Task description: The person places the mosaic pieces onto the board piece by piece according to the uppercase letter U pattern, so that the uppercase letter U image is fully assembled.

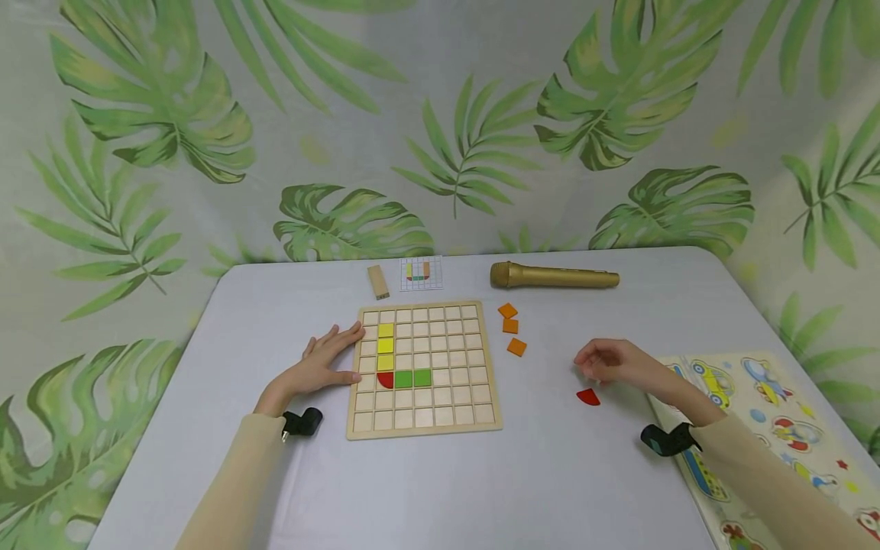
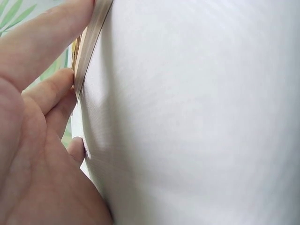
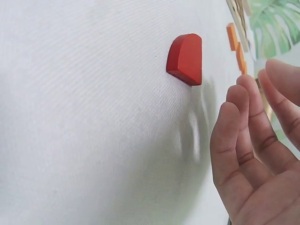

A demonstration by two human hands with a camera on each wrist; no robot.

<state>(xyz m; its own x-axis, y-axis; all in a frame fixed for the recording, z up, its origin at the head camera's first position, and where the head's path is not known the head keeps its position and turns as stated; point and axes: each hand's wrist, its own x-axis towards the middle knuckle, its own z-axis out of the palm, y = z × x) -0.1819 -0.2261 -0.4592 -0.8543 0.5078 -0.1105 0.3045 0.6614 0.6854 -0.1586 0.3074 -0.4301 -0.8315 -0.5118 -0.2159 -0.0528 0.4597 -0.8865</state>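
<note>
Right wrist: right hand (image 3: 269,159) holds nothing, fingers loosely bent; red piece (image 3: 187,58), just past fingertips, shows its thick side | Head: it looks flat; left hand (image 1: 316,370), fingers extended, touches grid board (image 1: 425,435); beyond them, yellow squares (image 1: 386,346), green squares (image 1: 402,379); orange squares (image 1: 510,326) nearer right fingers | Left wrist: board's side edge, close up.

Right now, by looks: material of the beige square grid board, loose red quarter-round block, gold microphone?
Beige square grid board: likely wood, matte; streaked edge in the left wrist view.
Loose red quarter-round block: painted wood or plastic; even colour, soft sheen, no grain.
Gold microphone: metal or coated plastic, can't tell; metallic sheen.
</note>
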